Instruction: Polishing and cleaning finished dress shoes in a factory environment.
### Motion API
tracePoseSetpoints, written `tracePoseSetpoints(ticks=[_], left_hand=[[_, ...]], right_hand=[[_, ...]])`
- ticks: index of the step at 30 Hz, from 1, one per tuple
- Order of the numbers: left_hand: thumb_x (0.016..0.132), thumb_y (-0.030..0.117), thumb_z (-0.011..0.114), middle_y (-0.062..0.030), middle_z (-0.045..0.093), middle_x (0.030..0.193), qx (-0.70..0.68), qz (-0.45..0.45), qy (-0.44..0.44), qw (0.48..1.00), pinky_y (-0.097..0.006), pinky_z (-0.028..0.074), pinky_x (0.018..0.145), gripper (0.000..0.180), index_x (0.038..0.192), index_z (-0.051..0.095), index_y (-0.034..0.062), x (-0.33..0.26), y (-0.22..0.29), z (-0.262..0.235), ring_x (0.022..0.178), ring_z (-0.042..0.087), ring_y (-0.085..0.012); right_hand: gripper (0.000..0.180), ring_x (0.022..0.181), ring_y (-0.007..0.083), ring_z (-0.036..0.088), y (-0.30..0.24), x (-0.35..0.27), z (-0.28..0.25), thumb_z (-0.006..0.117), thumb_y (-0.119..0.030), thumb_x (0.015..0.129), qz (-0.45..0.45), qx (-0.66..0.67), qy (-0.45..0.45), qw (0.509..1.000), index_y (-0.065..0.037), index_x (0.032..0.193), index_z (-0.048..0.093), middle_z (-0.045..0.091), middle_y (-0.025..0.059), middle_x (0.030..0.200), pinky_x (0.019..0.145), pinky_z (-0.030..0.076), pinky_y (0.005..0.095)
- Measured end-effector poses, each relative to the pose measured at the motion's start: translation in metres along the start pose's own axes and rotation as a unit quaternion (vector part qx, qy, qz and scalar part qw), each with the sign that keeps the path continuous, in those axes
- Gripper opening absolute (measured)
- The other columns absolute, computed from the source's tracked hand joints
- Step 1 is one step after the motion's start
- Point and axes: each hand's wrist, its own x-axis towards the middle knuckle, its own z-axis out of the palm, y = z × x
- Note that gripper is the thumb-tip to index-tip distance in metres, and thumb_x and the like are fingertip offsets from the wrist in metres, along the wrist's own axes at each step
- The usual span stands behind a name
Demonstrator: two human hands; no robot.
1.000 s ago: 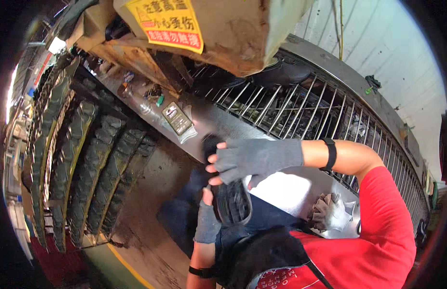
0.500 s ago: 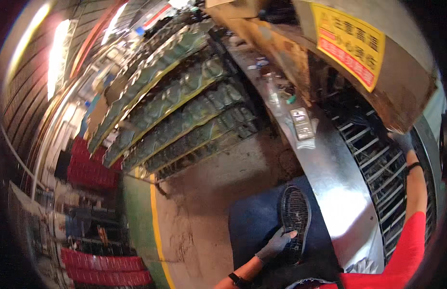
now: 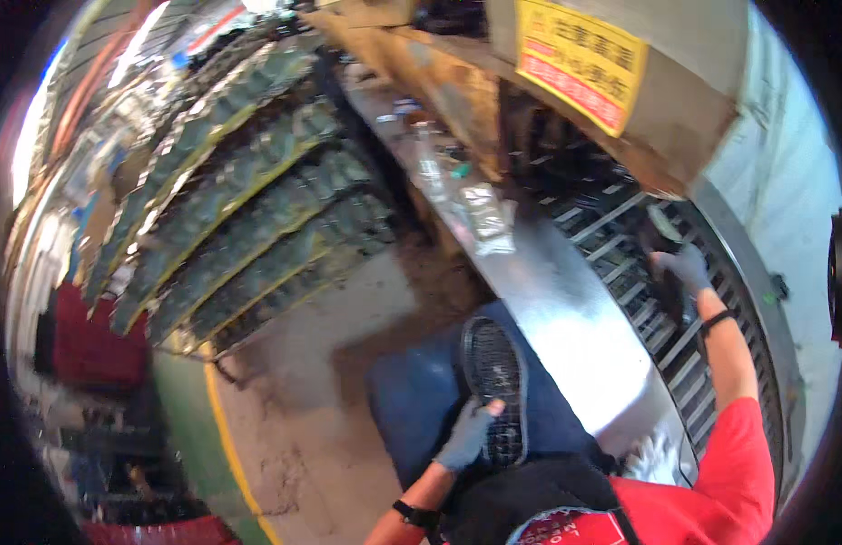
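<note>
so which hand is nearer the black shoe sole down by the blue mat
Left. The left hand grips the black shoe sole at its lower edge, over the blue mat. The right hand is far off, reaching up onto the metal roller rack.

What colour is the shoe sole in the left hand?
Black, with a grid tread; the shoe sole shows best in the head view.

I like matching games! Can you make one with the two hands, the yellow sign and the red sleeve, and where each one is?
Things:
1. left hand
2. right hand
3. yellow sign
4. red sleeve

Places:
A. top of the picture, on the machine
B. holding the black shoe sole
C. bottom right
D. out on the metal roller rack

Pairs: 1-B, 2-D, 3-A, 4-C
</note>
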Motion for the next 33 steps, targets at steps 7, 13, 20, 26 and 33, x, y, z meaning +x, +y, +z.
tracePoseSetpoints(ticks=[7,13,20,26,33], left_hand=[[0.103,0.026,0.065,-0.0027,0.067,0.126,0.091,0.090,0.033,0.991,-0.030,0.045,0.103,0.043,0.140,0.060,0.0034,-0.004,0.004,0.004,0.113,0.059,-0.0133],[0.102,0.022,0.066,-0.0021,0.067,0.122,0.097,0.072,0.037,0.992,-0.028,0.046,0.098,0.039,0.137,0.061,0.0045,-0.010,0.006,0.010,0.107,0.058,-0.0124],[0.108,0.026,0.059,-0.0098,0.067,0.126,0.066,0.255,0.144,0.954,-0.034,0.051,0.102,0.040,0.139,0.059,-0.0002,-0.039,0.047,-0.023,0.115,0.063,-0.0191],[0.110,0.053,0.048,-0.0140,0.062,0.138,0.069,0.228,-0.052,0.970,-0.038,0.047,0.110,0.067,0.153,0.046,0.0023,-0.003,0.096,0.017,0.126,0.061,-0.0239],[0.093,0.050,0.076,-0.0198,0.058,0.142,-0.095,0.194,-0.223,0.951,-0.055,0.055,0.105,0.083,0.161,0.036,0.0242,0.026,0.125,0.051,0.126,0.061,-0.0370]], right_hand=[[0.059,0.094,0.0179,0.071,-0.006,-0.099,-0.017,0.090,-0.035,0.075,0.095,-0.007,-0.021,0.995,-0.001,0.121,0.072,0.077,0.0100,0.109,0.081,0.055,0.0338],[0.065,0.095,0.0149,0.067,0.048,-0.112,-0.010,0.090,-0.024,0.076,0.008,0.180,0.043,0.983,-0.004,0.134,0.067,0.075,0.0054,0.113,0.085,0.054,0.0331],[0.066,0.099,0.0158,0.067,-0.057,-0.131,-0.019,0.089,-0.026,0.077,0.083,0.048,-0.177,0.979,-0.001,0.133,0.067,0.074,0.0042,0.117,0.091,0.052,0.0334],[0.074,0.112,0.0328,0.067,-0.207,-0.141,0.013,0.090,-0.026,0.067,-0.337,-0.147,-0.434,0.823,-0.007,0.134,0.065,0.072,0.0142,0.120,0.100,0.051,0.0404],[0.059,0.151,0.0375,0.040,-0.294,-0.209,0.091,0.078,-0.019,0.085,-0.619,-0.015,-0.484,0.618,-0.012,0.141,0.061,0.057,0.0138,0.149,0.125,0.030,0.0495]])
